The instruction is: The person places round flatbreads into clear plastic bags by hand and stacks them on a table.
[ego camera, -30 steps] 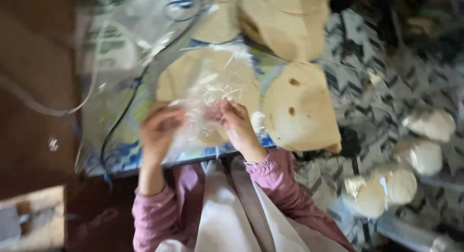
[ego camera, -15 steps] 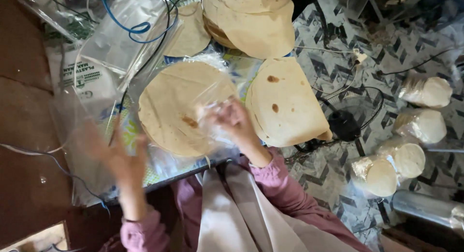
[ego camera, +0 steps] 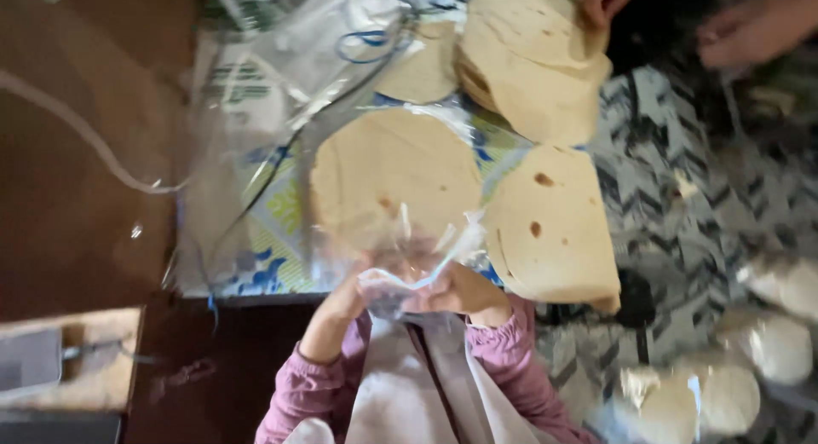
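Both hands back together on the bag end now

Half a second ago my left hand [ego camera: 345, 301] was swung out wide to the side; now it's come in next to my right hand [ego camera: 460, 292], and both are pinching the bunched mouth of the clear plastic bag [ego camera: 407, 269] right at the near table edge. The flatbread stack [ego camera: 394, 175] sits inside it, flat on the patterned cloth [ego camera: 273, 222], with another stack [ego camera: 554, 231] just beside it. It's blurry, so I can't swear whether I'm twisting or just gathering, but it looks like the closing-up bit.
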